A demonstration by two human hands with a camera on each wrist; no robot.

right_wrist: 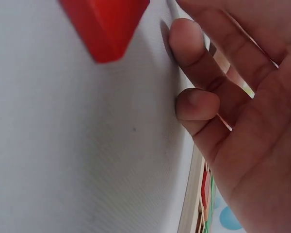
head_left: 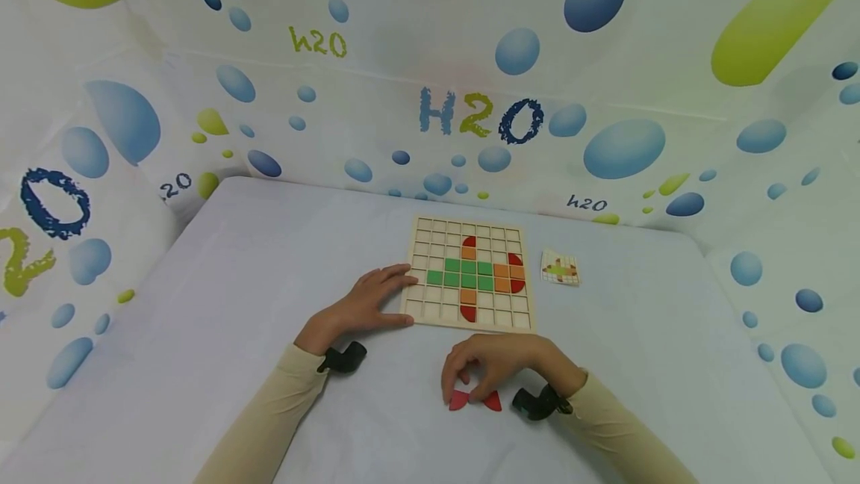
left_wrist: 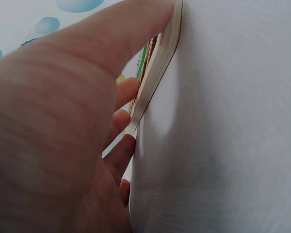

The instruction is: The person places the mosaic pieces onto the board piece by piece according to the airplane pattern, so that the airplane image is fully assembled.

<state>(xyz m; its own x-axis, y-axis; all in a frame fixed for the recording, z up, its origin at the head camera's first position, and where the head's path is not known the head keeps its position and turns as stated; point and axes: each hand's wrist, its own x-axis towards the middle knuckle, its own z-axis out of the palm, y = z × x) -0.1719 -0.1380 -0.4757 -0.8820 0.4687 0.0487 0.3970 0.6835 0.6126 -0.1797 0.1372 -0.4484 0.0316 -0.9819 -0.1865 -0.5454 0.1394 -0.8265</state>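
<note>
A wooden grid board (head_left: 422, 305) lies on the table, bearing green squares (head_left: 468, 280), orange squares (head_left: 502, 284) and red quarter-circle pieces (head_left: 468, 314). My left hand (head_left: 366, 301) rests at the board's left edge, fingers spread, thumb by the near corner. In the left wrist view its fingertips touch the board's side (left_wrist: 157, 73). My right hand (head_left: 493, 361) is in front of the board, pinching a red quarter-circle piece (head_left: 458, 400) between thumb and index finger. Another red quarter-circle piece (head_left: 493, 401) lies just right of the thumb. In the right wrist view the other fingers (right_wrist: 199, 104) are bent.
A small pattern card (head_left: 561, 269) lies right of the board, showing a similar coloured figure on a grid. White cloth covers the table (head_left: 269, 260). Printed curtains (head_left: 403, 58) with bubbles and lettering stand behind and at the sides. Each wrist wears a black camera (head_left: 344, 358).
</note>
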